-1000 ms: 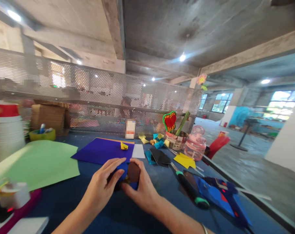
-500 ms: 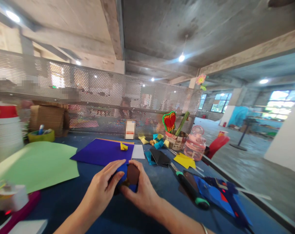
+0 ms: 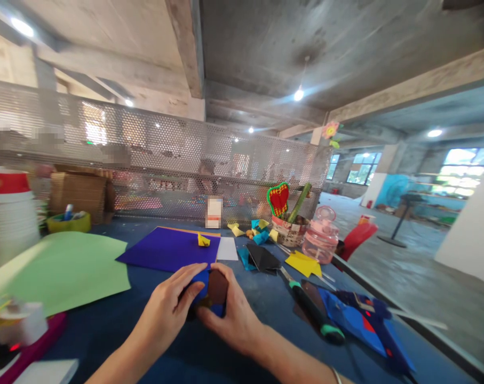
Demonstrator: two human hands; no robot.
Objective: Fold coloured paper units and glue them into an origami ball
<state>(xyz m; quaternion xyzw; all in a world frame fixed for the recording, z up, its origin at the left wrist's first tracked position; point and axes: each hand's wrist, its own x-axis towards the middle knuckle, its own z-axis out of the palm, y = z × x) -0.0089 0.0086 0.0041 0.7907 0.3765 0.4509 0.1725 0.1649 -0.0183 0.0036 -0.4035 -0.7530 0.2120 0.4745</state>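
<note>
From the head view, my left hand [image 3: 167, 312] and right hand [image 3: 231, 314] were closed together around a small folded paper piece [image 3: 212, 290], blue and brown, held just above the blue table [image 3: 266, 298] in front of me. Beyond it lay a purple paper sheet [image 3: 169, 248], with a green sheet [image 3: 61, 269] to the left. Green-handled scissors [image 3: 309, 309] lay to my right, near a pink jar [image 3: 320, 237].
</note>
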